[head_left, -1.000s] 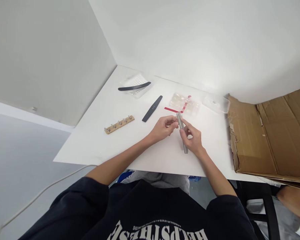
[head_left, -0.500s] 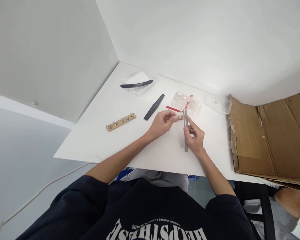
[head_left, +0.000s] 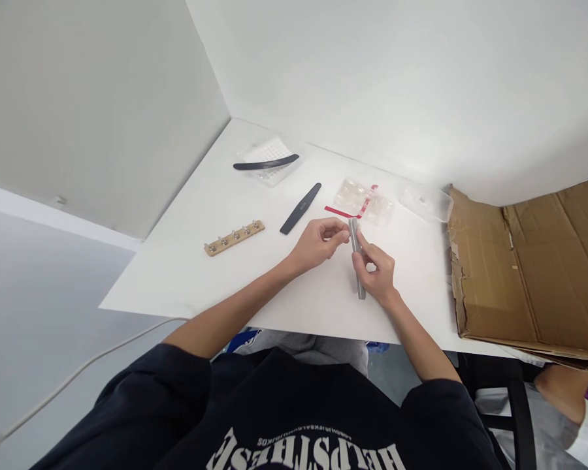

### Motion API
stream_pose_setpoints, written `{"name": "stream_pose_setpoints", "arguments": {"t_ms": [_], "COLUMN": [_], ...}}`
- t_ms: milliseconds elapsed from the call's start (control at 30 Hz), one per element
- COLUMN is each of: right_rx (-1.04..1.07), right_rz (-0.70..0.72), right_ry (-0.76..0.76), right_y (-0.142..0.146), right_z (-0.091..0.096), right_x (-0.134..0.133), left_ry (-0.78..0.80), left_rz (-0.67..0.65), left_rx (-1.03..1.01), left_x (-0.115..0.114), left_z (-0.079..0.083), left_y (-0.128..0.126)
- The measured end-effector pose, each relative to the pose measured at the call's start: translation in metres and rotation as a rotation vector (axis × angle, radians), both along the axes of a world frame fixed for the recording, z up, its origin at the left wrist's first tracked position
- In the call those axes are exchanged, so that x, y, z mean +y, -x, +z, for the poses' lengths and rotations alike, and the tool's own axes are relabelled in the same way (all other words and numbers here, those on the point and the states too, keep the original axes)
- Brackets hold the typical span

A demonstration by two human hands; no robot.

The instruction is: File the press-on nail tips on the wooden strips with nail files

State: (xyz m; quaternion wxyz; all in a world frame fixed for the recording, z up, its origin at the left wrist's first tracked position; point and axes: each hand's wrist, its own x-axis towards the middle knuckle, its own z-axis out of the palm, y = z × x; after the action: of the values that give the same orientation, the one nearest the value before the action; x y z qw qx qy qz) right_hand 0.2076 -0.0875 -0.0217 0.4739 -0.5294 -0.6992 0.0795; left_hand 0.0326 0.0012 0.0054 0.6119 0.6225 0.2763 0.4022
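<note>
My right hand (head_left: pixel 378 277) grips a long grey nail file (head_left: pixel 358 274), held nearly upright in the picture with its top end leaning left. My left hand (head_left: pixel 318 245) is closed in a pinch just left of the file's upper end, fingertips touching or nearly touching it. Whatever the left fingertips hold is too small or hidden to make out. Left of the hands, a wooden strip (head_left: pixel 235 239) carries several small metal clips with clear tips. A dark nail file (head_left: pixel 300 209) lies slantwise on the table beyond my left hand.
A curved black file (head_left: pixel 266 164) rests on a clear packet of white dotted sheets (head_left: pixel 274 176). Behind my hands lie a clear tray of nail tips (head_left: pixel 350 194) with a red strip (head_left: pixel 342 212) and a clear plastic case (head_left: pixel 426 203). An open cardboard box (head_left: pixel 494 274) stands at right.
The grey file has shifted left, its top tilting toward my left fingertips. A small wooden piece with studs, seen between the hands before, is now hidden. My left hand has barely moved.
</note>
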Motion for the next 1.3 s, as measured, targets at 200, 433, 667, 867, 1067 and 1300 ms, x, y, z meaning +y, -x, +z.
{"name": "stream_pose_setpoints", "arguments": {"t_ms": [200, 433, 667, 867, 1067, 1300], "right_rx": [0.002, -0.009, 0.013, 0.018, 0.013, 0.032], "right_rz": [-0.001, 0.029, 0.027, 0.007, 0.045, 0.024], "right_ry": [-0.038, -0.036, -0.056, -0.059, -0.059, -0.051], "right_y": [0.0006, 0.0009, 0.0019, 0.0019, 0.0025, 0.0016], "right_z": [-0.0001, 0.0029, 0.0034, 0.0043, 0.0051, 0.0038], "right_x": [-0.0005, -0.0003, -0.0010, -0.0016, -0.0022, -0.0023], "left_ry": [-0.003, 0.012, 0.030, 0.020, 0.061, 0.046], "left_rz": [-0.064, -0.005, -0.054, -0.135, -0.021, -0.090], "left_rx": [0.017, -0.008, -0.006, 0.017, -0.057, -0.023], "left_x": [0.0008, 0.0023, 0.0031, 0.0001, 0.0022, -0.0003], "left_z": [-0.0045, -0.0018, -0.0015, -0.0016, -0.0032, -0.0018], "left_y": [-0.0010, 0.0010, 0.0029, -0.0001, 0.0008, -0.0002]}}
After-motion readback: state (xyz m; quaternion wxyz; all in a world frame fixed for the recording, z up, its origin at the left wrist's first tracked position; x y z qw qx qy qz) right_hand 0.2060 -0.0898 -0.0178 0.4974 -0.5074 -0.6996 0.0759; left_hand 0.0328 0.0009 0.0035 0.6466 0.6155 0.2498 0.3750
